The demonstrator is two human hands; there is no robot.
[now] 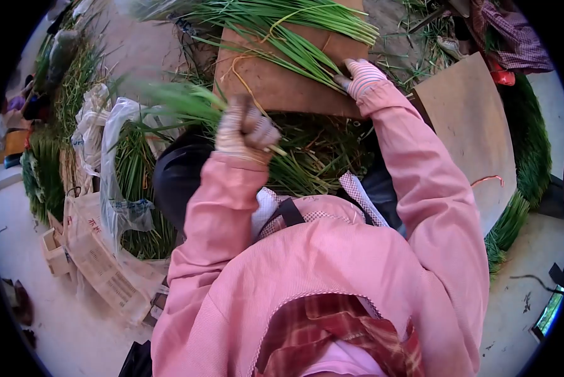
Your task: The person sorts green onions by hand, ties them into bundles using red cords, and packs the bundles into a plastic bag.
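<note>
My left hand (247,129), in a striped glove with bare fingertips, is closed around a small bunch of chives (191,103). Their leafy ends point left and are blurred by motion; pale stalk ends poke out below the fist. My right hand (365,76), gloved alike, rests at the right edge of a brown board (282,85). Its thumb and fingers are apart, the thumb by the stalk ends of other chives (307,53). A thicker bundle of chives (332,22) lies across the board's far side. A thin yellow cord (236,63) runs over the board toward my left hand.
Loose green leaves (313,157) fill the space below the board. Left stands a clear plastic bag (109,169) of greens beside a printed sack (99,251). A leaning tan board (467,119) and stacked greens (527,138) are at right. Checked cloth (514,41) shows top right.
</note>
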